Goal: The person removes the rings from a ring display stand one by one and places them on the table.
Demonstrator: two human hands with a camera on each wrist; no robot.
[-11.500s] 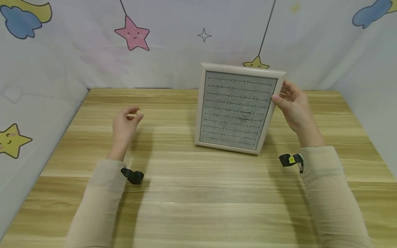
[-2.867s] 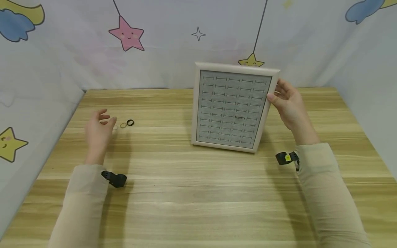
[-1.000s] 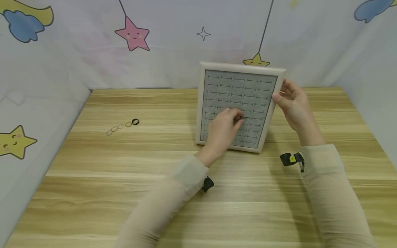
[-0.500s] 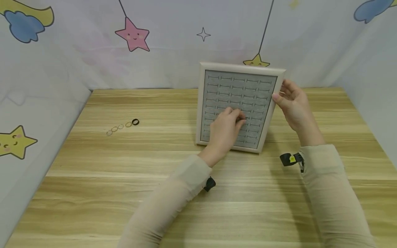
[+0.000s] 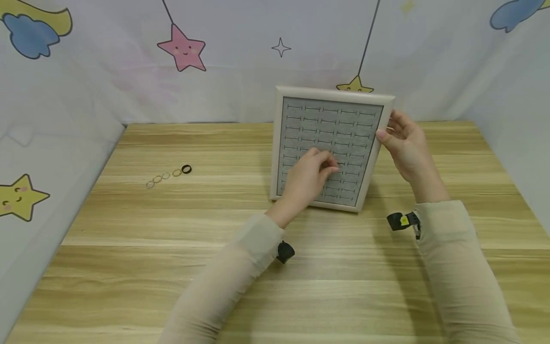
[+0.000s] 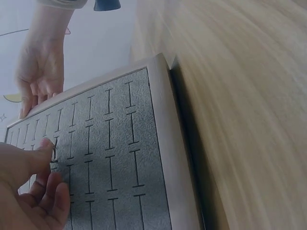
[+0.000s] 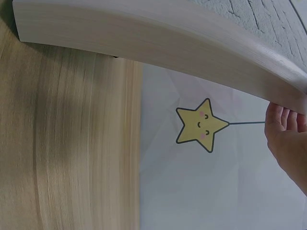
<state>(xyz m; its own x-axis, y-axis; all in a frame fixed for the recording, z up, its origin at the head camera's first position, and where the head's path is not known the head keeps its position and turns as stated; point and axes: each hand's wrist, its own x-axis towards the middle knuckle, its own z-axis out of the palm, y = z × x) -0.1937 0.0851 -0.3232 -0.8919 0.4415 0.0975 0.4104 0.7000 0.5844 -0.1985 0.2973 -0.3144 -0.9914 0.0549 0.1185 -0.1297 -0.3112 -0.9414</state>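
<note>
A ring display board with a pale wooden frame and grey slotted padding leans back, its lower edge on the table. My right hand grips its right side, thumb on the front and fingers behind; in the right wrist view only part of that hand shows at the frame. My left hand reaches across the padding, thumb and forefinger pinching a small thin ring in a slot right of the middle. The left wrist view shows that thumb right at the slot; the fingers mostly hide the ring.
On the table's left lie several rings in a slanting row: a black ring at the right end, then thin gold and silver ones, such as a gold ring. A white curtain with printed stars hangs behind the wooden table.
Since the oldest frame, my left hand has let go of a gold ring, rings now lie at left, and the hand has crossed to the board. Lately its fingers shift slightly; my right hand keeps its hold.
</note>
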